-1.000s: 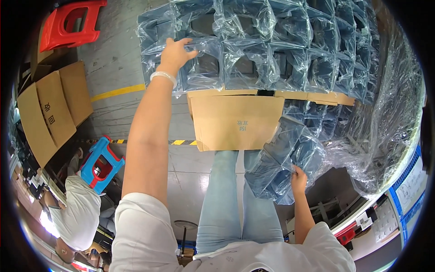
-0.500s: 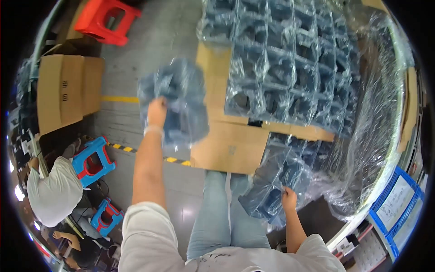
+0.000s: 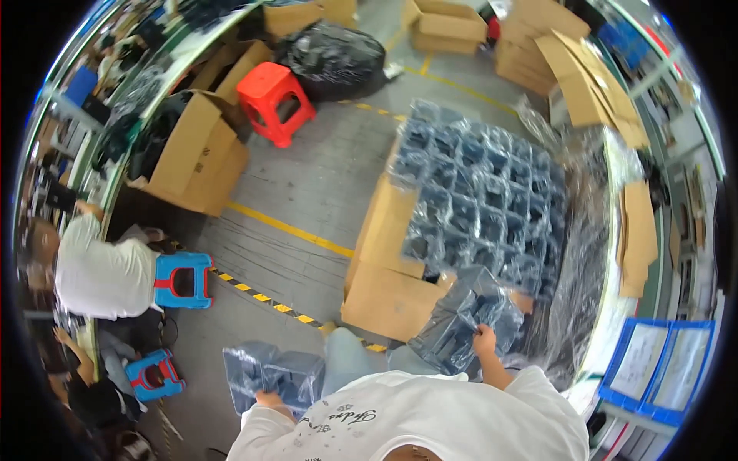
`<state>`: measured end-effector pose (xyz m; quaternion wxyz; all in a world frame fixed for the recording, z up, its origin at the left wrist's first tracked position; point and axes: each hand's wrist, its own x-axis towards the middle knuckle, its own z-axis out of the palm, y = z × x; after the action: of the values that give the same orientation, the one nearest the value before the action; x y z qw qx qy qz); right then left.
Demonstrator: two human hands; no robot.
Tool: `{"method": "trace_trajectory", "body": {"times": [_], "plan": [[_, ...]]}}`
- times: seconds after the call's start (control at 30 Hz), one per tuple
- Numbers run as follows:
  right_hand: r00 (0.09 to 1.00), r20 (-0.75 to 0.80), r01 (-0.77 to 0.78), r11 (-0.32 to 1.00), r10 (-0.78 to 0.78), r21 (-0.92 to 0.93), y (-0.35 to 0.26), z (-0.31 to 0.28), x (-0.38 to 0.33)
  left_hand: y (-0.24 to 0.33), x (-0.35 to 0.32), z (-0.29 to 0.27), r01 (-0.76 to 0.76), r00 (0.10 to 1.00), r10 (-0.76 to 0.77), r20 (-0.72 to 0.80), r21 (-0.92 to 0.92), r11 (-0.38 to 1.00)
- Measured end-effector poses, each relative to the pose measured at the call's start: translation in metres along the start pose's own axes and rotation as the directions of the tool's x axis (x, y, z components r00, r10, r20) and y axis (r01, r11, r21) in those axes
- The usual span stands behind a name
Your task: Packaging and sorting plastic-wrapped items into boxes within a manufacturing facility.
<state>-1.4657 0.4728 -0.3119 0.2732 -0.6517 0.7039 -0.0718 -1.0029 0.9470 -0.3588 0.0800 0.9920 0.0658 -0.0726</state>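
Head view: the left hand [image 3: 269, 399], at 7 o'clock, is closed on the edge of a bagged pack [image 3: 273, 375] held low beside the body, away from the stack. The right hand [image 3: 484, 339], at 5 o'clock, grips a second pack [image 3: 461, 319] leaning on the cardboard [image 3: 388, 296]. The stack [image 3: 480, 203] of packs at 1 o'clock looks mostly full, so by my reading only a little has been taken off. A red stool [image 3: 273, 100] stands at 11 o'clock.
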Motion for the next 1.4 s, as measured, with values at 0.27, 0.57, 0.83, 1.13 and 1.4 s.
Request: {"method": "trace_trajectory", "body": {"times": [0.27,0.57,0.83,1.13,1.4], "plan": [[0.997,0.026,0.080,0.986,-0.076,-0.146,-0.008,0.004,0.084,0.018,-0.054,0.048,0.302,0.953,-0.297,0.053,-0.162,0.939],[0.936,-0.026,0.343,0.926,-0.351,-0.156,-0.160,0.033,0.153,0.056,0.021,0.097,0.095,0.982,-0.169,-0.078,-0.571,0.815],[0.925,-0.225,0.333,0.938,-0.305,0.096,-0.218,0.042,0.110,0.144,0.132,0.104,-0.132,0.972,0.212,0.103,-0.511,0.850],[0.933,-0.347,-0.034,0.981,0.100,0.191,-0.173,0.080,0.096,0.256,0.216,0.014,-0.426,0.840,0.513,0.177,-0.371,0.825],[0.939,-0.243,-0.222,0.968,0.244,0.113,-0.173,0.106,0.145,0.350,0.301,0.026,-0.545,0.831,0.555,-0.037,-0.253,0.799]]}}
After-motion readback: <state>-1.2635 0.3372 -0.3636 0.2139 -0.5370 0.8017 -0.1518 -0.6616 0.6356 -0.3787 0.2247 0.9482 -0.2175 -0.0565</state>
